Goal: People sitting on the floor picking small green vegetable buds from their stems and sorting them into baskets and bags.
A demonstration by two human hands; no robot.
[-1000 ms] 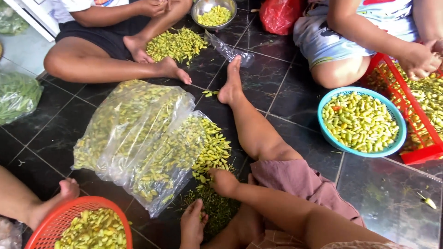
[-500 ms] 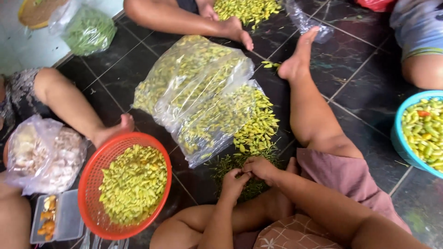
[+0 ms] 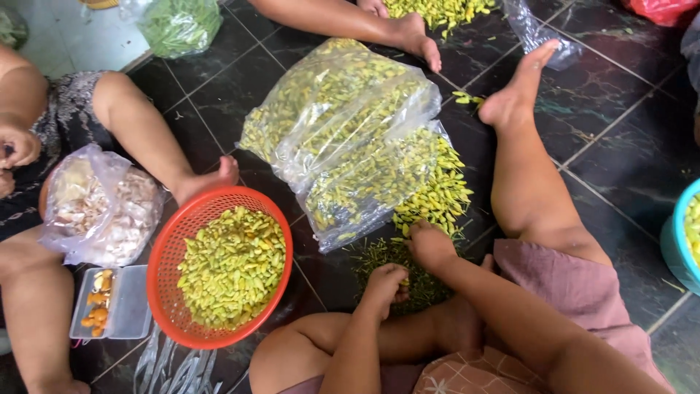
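Resting low in the frame's centre, the right hand (image 3: 430, 244) is curling onto the yellow-green chilies (image 3: 430, 197) spilling from the clear bag (image 3: 343, 131). The left hand (image 3: 385, 281) is closing on something too small to tell, above the green stems (image 3: 379, 255). Compared with half a second earlier, the red basket (image 3: 171, 255) is sitting further right.

Left hand (image 3: 385, 283) curls shut over something too small to make out. Right hand (image 3: 430, 244) covers part of the green stem pile (image 3: 383, 257). The teal bowl (image 3: 674, 237) is sliced off by the right edge, the red bag (image 3: 663, 9) by the top. The plastic bag (image 3: 343, 138) blurs its chillies.
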